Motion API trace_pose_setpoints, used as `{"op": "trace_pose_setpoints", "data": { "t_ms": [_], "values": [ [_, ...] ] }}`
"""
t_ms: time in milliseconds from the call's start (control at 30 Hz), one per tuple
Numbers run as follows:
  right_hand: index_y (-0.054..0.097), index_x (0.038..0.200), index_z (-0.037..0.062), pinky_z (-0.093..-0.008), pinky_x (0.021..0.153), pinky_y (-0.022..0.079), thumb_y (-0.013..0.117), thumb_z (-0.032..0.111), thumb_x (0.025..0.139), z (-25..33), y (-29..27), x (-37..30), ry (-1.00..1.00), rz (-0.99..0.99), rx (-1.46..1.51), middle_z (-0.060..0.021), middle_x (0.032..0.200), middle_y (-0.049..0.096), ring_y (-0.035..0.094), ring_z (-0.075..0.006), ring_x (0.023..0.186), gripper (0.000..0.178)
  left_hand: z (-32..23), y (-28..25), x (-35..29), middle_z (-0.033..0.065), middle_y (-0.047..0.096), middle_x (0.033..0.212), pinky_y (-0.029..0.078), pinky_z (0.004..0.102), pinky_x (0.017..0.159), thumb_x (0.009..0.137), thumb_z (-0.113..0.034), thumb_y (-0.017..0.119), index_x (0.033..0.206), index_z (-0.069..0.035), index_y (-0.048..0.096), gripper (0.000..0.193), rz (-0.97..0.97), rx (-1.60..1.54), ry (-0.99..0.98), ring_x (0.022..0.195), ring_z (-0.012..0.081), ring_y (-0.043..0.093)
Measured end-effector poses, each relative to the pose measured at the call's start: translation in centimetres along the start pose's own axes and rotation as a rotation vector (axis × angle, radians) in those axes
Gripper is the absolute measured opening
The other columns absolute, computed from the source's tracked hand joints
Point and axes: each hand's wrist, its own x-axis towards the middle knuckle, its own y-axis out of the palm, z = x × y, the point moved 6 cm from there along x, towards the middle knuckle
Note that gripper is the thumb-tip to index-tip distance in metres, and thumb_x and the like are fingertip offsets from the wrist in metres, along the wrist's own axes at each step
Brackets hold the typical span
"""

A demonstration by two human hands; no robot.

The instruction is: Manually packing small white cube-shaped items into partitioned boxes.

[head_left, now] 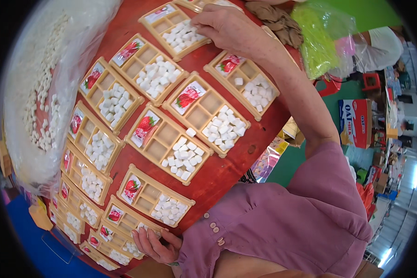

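The right hand point(234, 30) reaches to the far end of the red table point(238, 162), its fingers bent down at the edge of a beige divided tray point(175, 18); the fingertips are beside the white marshmallow-like cubes point(181, 37) heaped in that tray's large compartment, though I cannot tell whether they pinch one. The left hand point(156, 244) is low and close to the mauve top point(268, 217), fingers loosely curled over the filled end of another beige tray point(129, 221); white cubes show right by its fingers (whether any are in its grasp, I cannot tell).

Between the hands, more trays of the same kind lie in slanting rows, crowding together toward the lower left; those seen clearly have a strawberry picture card point(132, 186) at one end, small bare compartments in the middle and a pile of cubes at the other; one lone cube point(238, 81) sits in a small compartment of the tray beneath the right forearm, and another point(191, 132) is at the edge between two neighbouring trays.

Along the left, clear plastic sheeting point(23, 92) bears many scattered white pieces point(41, 92); at the upper right are a crumpled brown cloth point(278, 21) and a yellow-green bag point(315, 41).
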Motion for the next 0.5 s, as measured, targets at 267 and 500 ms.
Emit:
{"op": "trace_pose_setpoints", "data": {
  "t_ms": [267,500],
  "values": [
    [0.067,0.096,-0.0067,-0.0320,0.076,0.054,0.063,0.006,0.088,-8.2,-5.3,-5.5,0.401,-0.269,0.671,-0.0151,0.096,0.071,0.068,-0.0182,0.085,0.015,0.0,0.1,0.2,0.0275,0.058,0.123,0.045,0.0551,0.099,0.088,-0.004,0.059,0.119,0.011,0.058,0.035,0.005,-0.018,0.021,0.118,0.0469,0.054],
    [0.067,0.112,0.0020,-0.0201,0.075,0.047,0.069,0.005,0.090,-9.4,-3.8,-9.7,0.364,-0.154,0.873,0.0032,0.100,0.065,0.058,-0.0029,0.085,0.022,-0.7,0.0,0.3,0.0244,0.053,0.127,0.045,0.0554,0.099,0.089,-0.007,0.058,0.119,0.010,0.055,0.035,0.002,0.066,-0.009,0.121,0.0482,0.050]
  ]
}}
